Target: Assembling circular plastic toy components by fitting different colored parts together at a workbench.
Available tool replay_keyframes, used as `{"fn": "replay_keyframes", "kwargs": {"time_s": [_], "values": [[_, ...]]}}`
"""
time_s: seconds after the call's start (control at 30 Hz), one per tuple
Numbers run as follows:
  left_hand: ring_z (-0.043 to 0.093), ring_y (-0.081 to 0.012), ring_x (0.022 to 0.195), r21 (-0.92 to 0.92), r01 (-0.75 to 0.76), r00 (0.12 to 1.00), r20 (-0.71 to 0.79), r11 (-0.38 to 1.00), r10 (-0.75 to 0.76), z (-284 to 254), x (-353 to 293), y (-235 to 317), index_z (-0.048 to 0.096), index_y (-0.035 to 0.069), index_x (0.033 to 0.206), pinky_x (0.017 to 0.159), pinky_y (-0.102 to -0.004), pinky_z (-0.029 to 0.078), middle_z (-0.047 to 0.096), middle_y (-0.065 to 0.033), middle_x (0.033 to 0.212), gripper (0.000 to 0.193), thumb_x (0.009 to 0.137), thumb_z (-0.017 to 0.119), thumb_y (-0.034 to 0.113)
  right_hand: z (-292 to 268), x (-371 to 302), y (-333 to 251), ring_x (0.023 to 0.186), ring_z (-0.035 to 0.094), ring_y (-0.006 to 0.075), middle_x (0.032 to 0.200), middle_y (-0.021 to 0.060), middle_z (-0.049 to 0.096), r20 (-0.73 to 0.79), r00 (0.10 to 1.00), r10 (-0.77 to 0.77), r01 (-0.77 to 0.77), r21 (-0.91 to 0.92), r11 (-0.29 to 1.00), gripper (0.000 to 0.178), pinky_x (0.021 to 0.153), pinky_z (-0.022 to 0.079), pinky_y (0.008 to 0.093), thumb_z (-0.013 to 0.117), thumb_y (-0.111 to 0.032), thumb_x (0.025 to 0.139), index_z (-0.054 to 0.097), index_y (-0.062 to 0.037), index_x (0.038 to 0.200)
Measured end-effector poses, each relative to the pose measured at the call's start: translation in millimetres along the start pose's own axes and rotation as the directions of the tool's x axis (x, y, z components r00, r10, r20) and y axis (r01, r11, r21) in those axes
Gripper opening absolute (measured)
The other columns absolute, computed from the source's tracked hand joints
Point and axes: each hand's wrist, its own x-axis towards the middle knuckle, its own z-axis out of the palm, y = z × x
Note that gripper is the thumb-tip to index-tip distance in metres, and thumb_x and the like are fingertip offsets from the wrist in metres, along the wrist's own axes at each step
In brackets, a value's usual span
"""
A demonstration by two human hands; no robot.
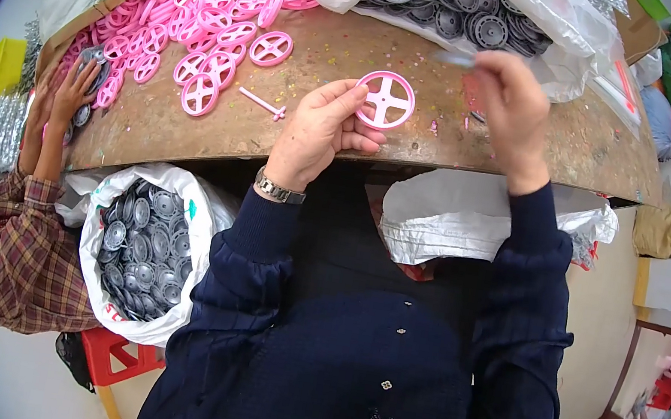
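Note:
My left hand [318,133] pinches a pink spoked wheel [409,104] by its left rim, thumb on top, just above the table's near edge. The wheel faces up, with a cross of spokes inside its ring. Over the table to its right, my right hand [513,110] is raised with curled fingers, smeared by motion. A blurred pale grey-blue piece [453,58] shows at its fingertips; its kind cannot be made out. A thin pink stick-like part [262,103] lies left of my left hand. Loose pink wheels [199,94] lie beyond it.
A large heap of pink wheels [156,14] covers the table's [326,43] left. Grey discs [461,7] fill a white bag at the back. More grey discs [144,242] fill a white sack below the left edge. At far left, another person's hands [72,88] touch grey discs.

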Motion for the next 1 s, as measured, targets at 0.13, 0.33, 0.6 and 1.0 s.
{"fn": "replay_keyframes", "kwargs": {"time_s": [0.13,0.33,0.6,1.0], "values": [[0.071,-0.0187,0.074,-0.063,0.033,0.997,0.068,0.998,-0.028,4,-3,-1,0.056,-0.001,0.119,0.064,-0.0277,0.061,0.067,-0.0093,0.094,0.031,0.103,0.053,0.024,3,-25,-39,0.085,0.068,0.0286,0.1,0.0117,0.071,0.12,0.934,-0.336,0.34,-0.01,0.941,0.016,0.071,0.053,0.0342,0.068,0.005,0.077,0.066,-0.002,0.091],[0.071,-0.0194,0.079,-0.077,0.058,0.984,0.174,0.995,-0.044,18,-8,-1,0.055,-0.001,0.124,0.066,-0.0276,0.061,0.069,-0.0128,0.101,0.031,0.103,0.052,0.023,4,-40,-49,0.085,0.067,0.0264,0.103,0.0082,0.072,0.138,0.903,-0.406,0.417,-0.059,0.907,0.02,0.072,0.053,0.0365,0.068,0.001,0.069,0.066,-0.0049,0.088],[0.071,-0.017,0.077,0.021,-0.019,0.994,0.104,1.0,0.016,27,-17,-5,0.053,-0.002,0.124,0.066,-0.0269,0.061,0.069,-0.0116,0.1,0.031,0.099,0.059,0.016,-1,-49,-57,0.093,0.065,0.0268,0.108,0.0086,0.072,0.194,0.913,-0.359,0.377,-0.062,0.924,0.017,0.075,0.053,0.0367,0.067,0.001,0.073,0.067,-0.0058,0.089],[0.066,-0.0157,0.096,0.304,-0.256,0.96,0.189,0.918,0.205,51,-33,-8,0.052,-0.001,0.126,0.078,-0.0291,0.06,0.063,-0.009,0.113,0.027,0.1,0.054,0.006,-12,-57,-70,0.1,0.059,0.0101,0.109,0.0036,0.063,0.47,0.796,0.382,-0.599,0.516,0.613,0.029,0.086,0.048,0.0257,0.063,-0.007,0.093,0.056,0.0003,0.121]]}}
